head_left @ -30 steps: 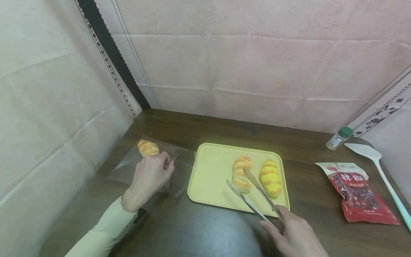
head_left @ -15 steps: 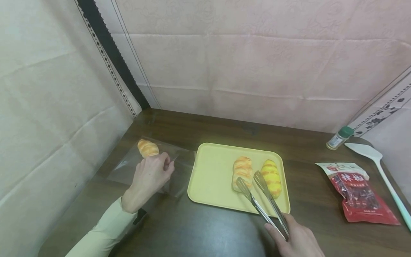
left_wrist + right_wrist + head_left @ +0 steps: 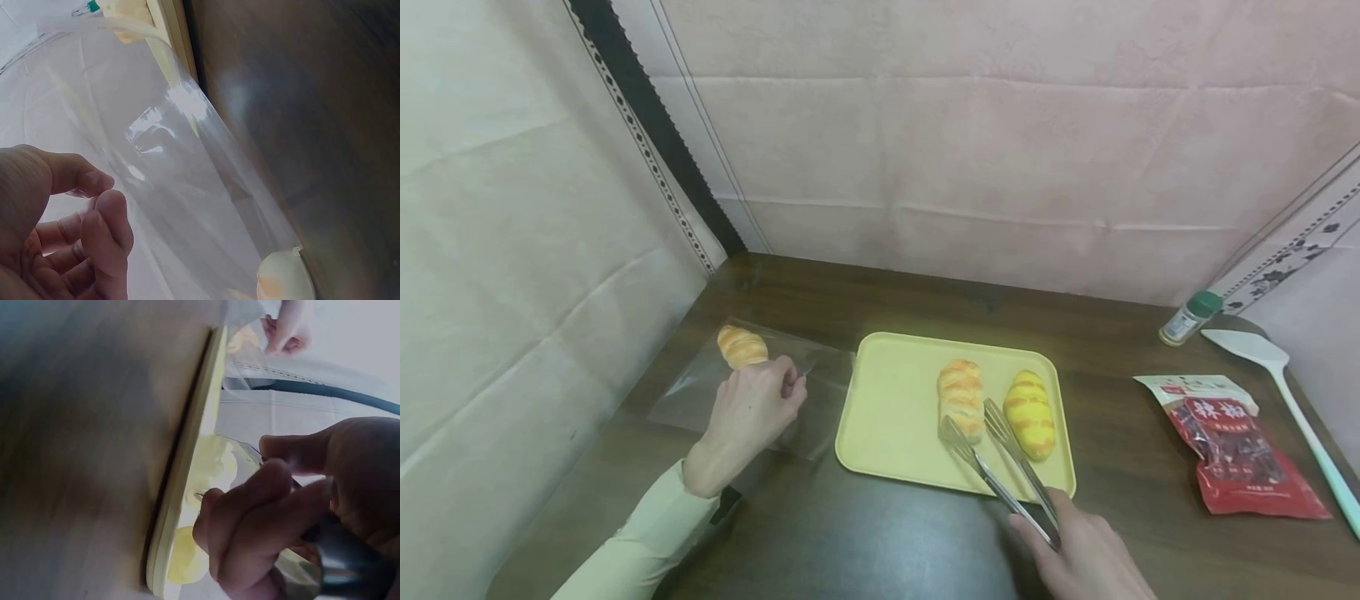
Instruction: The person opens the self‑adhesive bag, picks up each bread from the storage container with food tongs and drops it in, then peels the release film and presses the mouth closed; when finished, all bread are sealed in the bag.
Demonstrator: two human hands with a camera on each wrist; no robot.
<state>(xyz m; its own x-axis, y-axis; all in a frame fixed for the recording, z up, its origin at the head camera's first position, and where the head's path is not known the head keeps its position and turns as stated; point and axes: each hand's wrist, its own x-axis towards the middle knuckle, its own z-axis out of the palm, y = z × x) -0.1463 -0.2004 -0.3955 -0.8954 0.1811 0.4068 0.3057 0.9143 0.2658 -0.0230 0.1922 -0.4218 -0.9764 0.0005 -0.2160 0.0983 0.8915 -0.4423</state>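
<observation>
My left hand point(image 3: 752, 412) pinches the upper layer of a clear plastic bag point(image 3: 827, 367), lifting its mouth in the left wrist view. A bread roll point(image 3: 742, 346) lies inside the bag, partly hidden behind the hand. My right hand point(image 3: 1082, 542) grips metal tongs point(image 3: 1026, 479), their arms spread apart. The tong tips straddle the near end of a pale, orange-striped bread roll point(image 3: 961, 396) on a yellow tray point(image 3: 887, 408). Beside it on the tray lies a yellow bread roll point(image 3: 1030, 414), just right of the right tong tip.
Right of the tray lies a red packet point(image 3: 1236, 454) with a white top. Behind it stands a green-capped jar point(image 3: 1190, 318), leaning, next to a white turner point(image 3: 1262, 352) with a mint handle. Cloth walls point(image 3: 962, 167) border the table at the back and sides.
The tongs have drawn back toward me from along the pale roll to its near end, shifting right and then slightly left. My left hand stays in place on the bag.
</observation>
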